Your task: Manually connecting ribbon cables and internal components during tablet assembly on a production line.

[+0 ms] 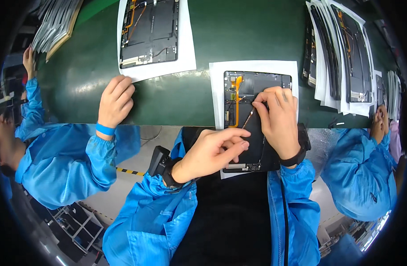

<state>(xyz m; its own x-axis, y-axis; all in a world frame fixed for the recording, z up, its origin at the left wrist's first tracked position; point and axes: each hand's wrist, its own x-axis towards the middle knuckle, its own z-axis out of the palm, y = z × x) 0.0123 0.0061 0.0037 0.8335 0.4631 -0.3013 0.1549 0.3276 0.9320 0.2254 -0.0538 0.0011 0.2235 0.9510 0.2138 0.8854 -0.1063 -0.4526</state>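
In front of me a black tablet housing [276, 153] lies on a white sheet [217, 84] at the table's near edge, its lower end reaching past that edge. Inside it show an orange flat cable [237, 104] and a thin reddish-brown cable [247, 119] with a pale end. My right hand [279, 117] is over the housing's right half, thumb and forefinger pinched together just above that pale end; what is between them is too small to tell. Over the lower left part reaches my left hand [214, 150], thumb and forefinger apart, other fingers curled, holding nothing visible.
Another housing [163, 40] on a white sheet lies farther left, with a co-worker's hand [117, 99] at its sheet. Stacked housings with sheets [350, 57] stand at right on the green table [252, 31]. Another stack [57, 26] is far left. A co-worker sits on either side.
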